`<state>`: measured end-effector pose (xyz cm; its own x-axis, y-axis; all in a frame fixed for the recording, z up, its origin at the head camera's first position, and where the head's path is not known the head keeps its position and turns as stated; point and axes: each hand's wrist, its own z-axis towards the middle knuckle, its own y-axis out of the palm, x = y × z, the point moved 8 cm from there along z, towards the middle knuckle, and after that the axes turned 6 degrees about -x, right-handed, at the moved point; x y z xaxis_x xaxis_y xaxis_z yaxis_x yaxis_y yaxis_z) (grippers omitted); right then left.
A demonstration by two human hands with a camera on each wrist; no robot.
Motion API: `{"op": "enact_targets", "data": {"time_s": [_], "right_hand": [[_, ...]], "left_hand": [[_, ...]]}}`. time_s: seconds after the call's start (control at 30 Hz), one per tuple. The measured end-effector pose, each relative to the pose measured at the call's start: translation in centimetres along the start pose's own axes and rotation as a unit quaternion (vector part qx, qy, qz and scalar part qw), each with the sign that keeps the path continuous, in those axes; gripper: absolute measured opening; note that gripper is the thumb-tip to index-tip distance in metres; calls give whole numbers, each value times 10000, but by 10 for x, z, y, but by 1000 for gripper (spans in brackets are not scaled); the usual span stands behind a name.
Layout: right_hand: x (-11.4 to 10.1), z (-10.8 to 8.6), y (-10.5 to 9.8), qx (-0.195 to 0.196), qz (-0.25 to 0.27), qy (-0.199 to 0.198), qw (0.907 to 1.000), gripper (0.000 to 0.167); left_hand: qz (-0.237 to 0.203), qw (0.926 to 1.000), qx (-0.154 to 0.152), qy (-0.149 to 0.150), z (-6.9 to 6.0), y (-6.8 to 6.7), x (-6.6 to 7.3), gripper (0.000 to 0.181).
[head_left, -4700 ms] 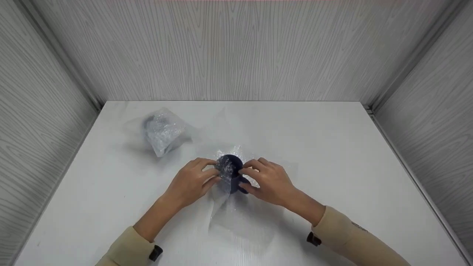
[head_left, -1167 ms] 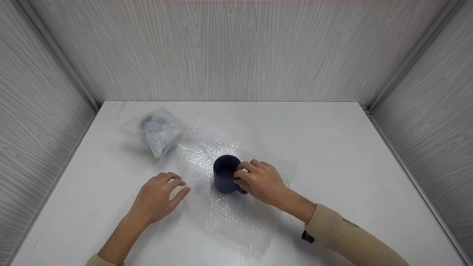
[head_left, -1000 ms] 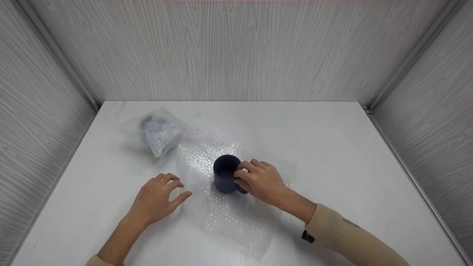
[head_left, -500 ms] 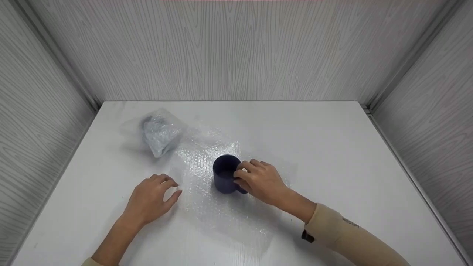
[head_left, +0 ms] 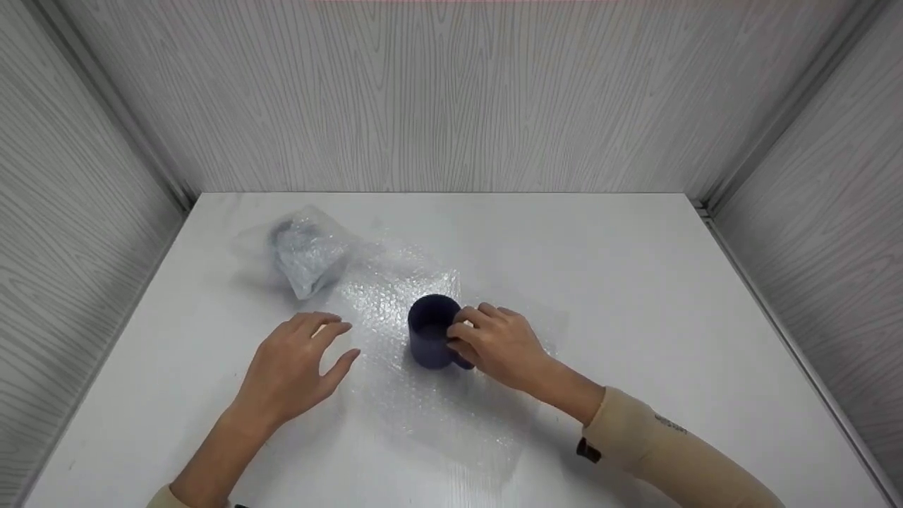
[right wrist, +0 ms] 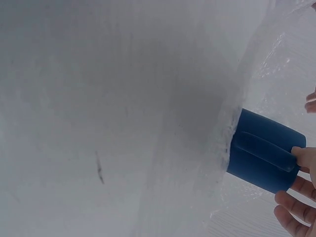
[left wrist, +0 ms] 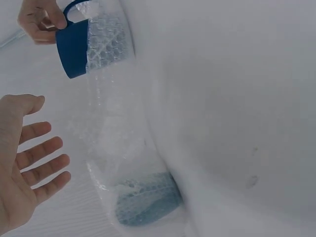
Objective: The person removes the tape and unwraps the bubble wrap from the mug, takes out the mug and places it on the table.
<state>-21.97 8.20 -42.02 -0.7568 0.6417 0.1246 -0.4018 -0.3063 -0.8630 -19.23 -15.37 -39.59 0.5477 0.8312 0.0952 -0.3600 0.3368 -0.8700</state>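
I can read no word, brand or number anywhere here. The one thing like lettering is a small dark print (head_left: 670, 424) on my right sleeve (head_left: 681, 458), seen in the head view, to the right of the mug (head_left: 427, 353) and nearer to me than it. The print sits on the outer side of the sleeve, a little back from the cuff (head_left: 608, 421), and runs aslant there in a short row of greyish strokes. These may be letters, but they are too small and blurred for me to make out even one or to count them.
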Motion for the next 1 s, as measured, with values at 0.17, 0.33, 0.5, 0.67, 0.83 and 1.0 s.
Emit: {"op": "enact_targets", "data": {"time_s": [0.17,0.33,0.5,0.67,0.83,1.0], "right_hand": [[1,0,0,29,-14,9,10000,12],[3,0,1,-47,-68,75,9999,12],[2,1,2,-137,-48,112,9998,12],[1,1,2,-127,-2,76,9999,12],[1,1,0,-111,34,91,9999,12],[0,0,1,-130,39,68,9999,11]], "left_hand": [[91,9988,119,474,10,-4,27,30],[174,9961,-132,859,16,5,54,32],[296,9929,-525,1023,15,19,66,35],[504,9888,-889,1086,9,35,69,33],[663,9843,-1317,967,3,46,67,36],[842,9794,-1659,783,-3,56,62,44]]}}
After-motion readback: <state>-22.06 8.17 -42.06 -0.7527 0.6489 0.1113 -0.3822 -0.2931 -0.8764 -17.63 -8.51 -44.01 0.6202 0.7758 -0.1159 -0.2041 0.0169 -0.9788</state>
